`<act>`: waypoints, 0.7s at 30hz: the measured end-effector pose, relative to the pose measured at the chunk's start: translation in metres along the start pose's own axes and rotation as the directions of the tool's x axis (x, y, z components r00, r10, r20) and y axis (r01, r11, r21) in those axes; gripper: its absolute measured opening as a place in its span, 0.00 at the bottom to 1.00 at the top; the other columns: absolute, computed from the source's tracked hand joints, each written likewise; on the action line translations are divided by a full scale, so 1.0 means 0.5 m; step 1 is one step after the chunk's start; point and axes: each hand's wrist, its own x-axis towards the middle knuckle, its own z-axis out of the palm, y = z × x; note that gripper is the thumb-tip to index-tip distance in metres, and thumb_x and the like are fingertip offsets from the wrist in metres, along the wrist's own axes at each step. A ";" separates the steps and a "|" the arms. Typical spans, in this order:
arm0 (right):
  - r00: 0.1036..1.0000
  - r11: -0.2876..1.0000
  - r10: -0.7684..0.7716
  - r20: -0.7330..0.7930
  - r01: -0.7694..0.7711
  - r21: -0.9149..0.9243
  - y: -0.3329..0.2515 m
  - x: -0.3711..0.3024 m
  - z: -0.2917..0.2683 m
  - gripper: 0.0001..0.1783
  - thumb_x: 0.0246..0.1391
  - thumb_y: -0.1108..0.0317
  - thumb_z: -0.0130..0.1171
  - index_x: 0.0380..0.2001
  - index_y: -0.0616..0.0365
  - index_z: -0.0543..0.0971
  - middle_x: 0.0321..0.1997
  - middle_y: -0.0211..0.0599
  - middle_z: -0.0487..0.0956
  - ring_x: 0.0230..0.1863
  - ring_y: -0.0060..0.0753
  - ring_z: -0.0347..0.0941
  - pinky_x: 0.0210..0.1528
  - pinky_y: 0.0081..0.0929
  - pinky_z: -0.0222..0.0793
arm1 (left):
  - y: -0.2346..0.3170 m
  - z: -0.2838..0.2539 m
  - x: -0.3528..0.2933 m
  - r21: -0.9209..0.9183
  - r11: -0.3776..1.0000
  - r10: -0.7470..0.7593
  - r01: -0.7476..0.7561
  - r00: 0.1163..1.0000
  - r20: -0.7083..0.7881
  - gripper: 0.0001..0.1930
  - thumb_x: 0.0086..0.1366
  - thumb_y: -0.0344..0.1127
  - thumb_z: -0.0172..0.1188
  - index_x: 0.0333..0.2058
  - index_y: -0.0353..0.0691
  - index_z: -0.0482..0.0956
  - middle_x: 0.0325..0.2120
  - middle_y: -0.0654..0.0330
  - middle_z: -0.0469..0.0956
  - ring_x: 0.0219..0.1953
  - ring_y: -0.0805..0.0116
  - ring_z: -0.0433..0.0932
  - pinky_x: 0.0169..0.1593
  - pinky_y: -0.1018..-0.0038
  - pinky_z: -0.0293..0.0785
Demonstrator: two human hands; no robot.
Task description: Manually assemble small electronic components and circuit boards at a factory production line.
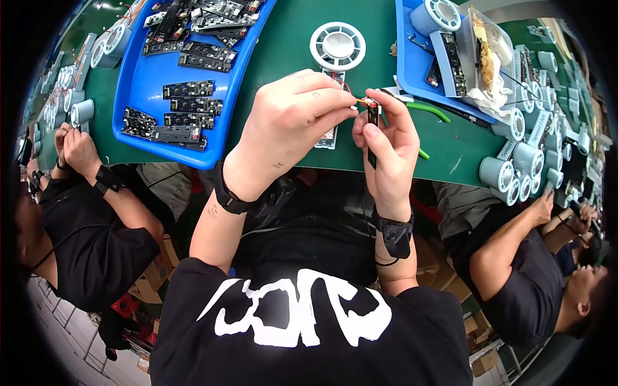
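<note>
**Risk points: wire handling at the near table edge**

Head view. The left hand (290, 122) pinches thin red and yellow wires (362, 101) between thumb and fingertips. The right hand (386, 145) pinches a narrow dark circuit board (373, 128), holding it upright above the near edge of the green table (283, 64). Both hands meet over that edge, with the person's lap directly below.

Likely faults:
- A pull by the left hand could tear the wires at their joint, since the strands look thin.
- A loosened pinch could drop the board past the table edge.
- A second board (328, 132) lies on the table under the left hand, just below the white round fan housing (337, 45); a knuckle could push it off.
- The blue tray (138, 90) sits to the left, well apart.
</note>
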 end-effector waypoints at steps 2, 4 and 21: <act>1.000 1.000 -0.002 -0.016 0.002 -0.002 -0.001 0.000 0.000 0.25 0.60 0.76 0.57 0.61 0.67 0.71 0.42 0.36 0.75 0.38 0.21 0.71 0.38 0.19 0.65 | 0.001 -0.003 -0.001 -0.005 1.000 0.022 -0.022 0.999 0.025 0.09 0.52 0.26 0.73 0.34 0.36 0.86 0.30 0.57 0.84 0.30 0.64 0.83 0.33 0.74 0.79; 1.000 1.000 -0.006 -0.020 0.006 -0.018 -0.001 0.001 -0.002 0.25 0.60 0.76 0.57 0.61 0.67 0.71 0.41 0.36 0.76 0.38 0.22 0.71 0.38 0.19 0.65 | -0.002 -0.008 -0.001 -0.009 0.999 0.031 -0.030 0.999 0.037 0.09 0.53 0.25 0.73 0.34 0.36 0.87 0.30 0.57 0.84 0.30 0.63 0.83 0.33 0.74 0.80; 0.998 0.980 0.049 -0.034 -0.041 0.196 -0.003 0.018 -0.022 0.23 0.60 0.77 0.56 0.59 0.67 0.72 0.47 0.37 0.76 0.40 0.22 0.73 0.41 0.21 0.69 | -0.040 -0.087 -0.023 0.178 0.973 0.124 -0.148 0.982 0.140 0.17 0.50 0.23 0.69 0.41 0.41 0.87 0.37 0.60 0.82 0.33 0.63 0.80 0.32 0.72 0.77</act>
